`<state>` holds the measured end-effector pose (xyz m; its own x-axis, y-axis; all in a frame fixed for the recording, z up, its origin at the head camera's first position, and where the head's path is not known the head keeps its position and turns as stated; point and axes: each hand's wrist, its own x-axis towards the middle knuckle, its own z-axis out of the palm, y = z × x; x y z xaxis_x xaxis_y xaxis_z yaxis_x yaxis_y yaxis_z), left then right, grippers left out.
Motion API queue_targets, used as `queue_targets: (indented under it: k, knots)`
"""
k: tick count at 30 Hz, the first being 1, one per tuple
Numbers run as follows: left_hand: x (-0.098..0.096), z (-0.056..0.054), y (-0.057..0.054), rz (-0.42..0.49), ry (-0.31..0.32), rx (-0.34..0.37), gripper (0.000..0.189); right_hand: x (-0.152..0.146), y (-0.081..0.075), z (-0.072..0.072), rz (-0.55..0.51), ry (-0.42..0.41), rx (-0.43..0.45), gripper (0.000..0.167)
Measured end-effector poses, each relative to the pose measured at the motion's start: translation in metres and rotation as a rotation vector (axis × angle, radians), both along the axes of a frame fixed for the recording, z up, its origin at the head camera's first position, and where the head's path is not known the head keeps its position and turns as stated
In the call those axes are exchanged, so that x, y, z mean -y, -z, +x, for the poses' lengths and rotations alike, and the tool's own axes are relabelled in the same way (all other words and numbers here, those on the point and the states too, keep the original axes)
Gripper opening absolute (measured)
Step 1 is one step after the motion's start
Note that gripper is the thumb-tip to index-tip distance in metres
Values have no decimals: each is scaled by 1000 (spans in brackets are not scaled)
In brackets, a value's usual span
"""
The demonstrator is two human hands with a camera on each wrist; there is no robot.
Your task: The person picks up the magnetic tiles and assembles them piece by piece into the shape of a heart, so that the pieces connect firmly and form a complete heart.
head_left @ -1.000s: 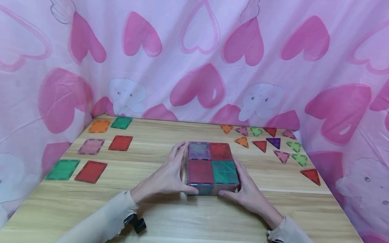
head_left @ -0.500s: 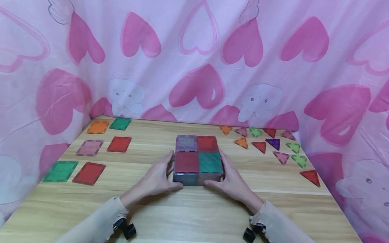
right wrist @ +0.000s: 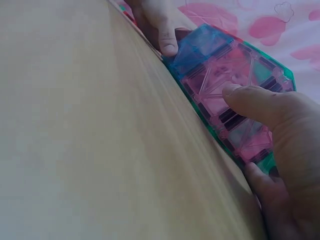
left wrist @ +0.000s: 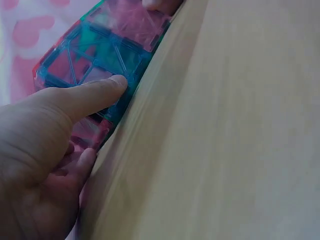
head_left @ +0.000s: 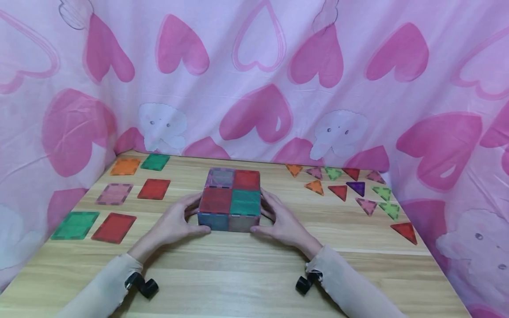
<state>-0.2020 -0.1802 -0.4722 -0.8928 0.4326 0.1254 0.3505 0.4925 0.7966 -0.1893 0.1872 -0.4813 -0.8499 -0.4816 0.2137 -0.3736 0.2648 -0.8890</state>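
A low box of translucent magnetic tiles (head_left: 215,201) sits on the table, with purple, red and green squares on top. Its front wall has a blue tile (left wrist: 107,55) on the left and a pink tile (right wrist: 225,82) on the right. My left hand (head_left: 172,223) grips the left side, thumb across the blue tile. From the other side my right hand (head_left: 284,223) holds it, thumb on the pink tile. The other fingers of both hands go round the side walls and are partly hidden.
Flat square tiles, among them a red one (head_left: 114,228) and a green one (head_left: 75,225), lie on the left of the wooden table (head_left: 226,278). Several triangle tiles, including a red one (head_left: 404,232), lie at the right. A pink heart-patterned curtain (head_left: 254,110) surrounds the table.
Both hands have shifted the tile box to the left and a little farther back, keeping their hold on its sides. The loose tiles stay where they were on the table.
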Motion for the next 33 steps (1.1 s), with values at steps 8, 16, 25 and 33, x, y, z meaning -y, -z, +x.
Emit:
queue_targets:
  k: [8,16,25,33]
  knots:
    - [17,-7,2,0,-52,-19,117,29,-1,-22,19,-58,-16,111]
    - [17,-8,2,-72,-172,-91,119,45,-3,-29,-15,-71,5,114]
    - [13,-8,7,-41,-171,-118,115,8,2,-31,-4,54,41,114]
    - [15,-8,4,-60,-177,-85,115,-69,4,-37,61,522,-235,60]
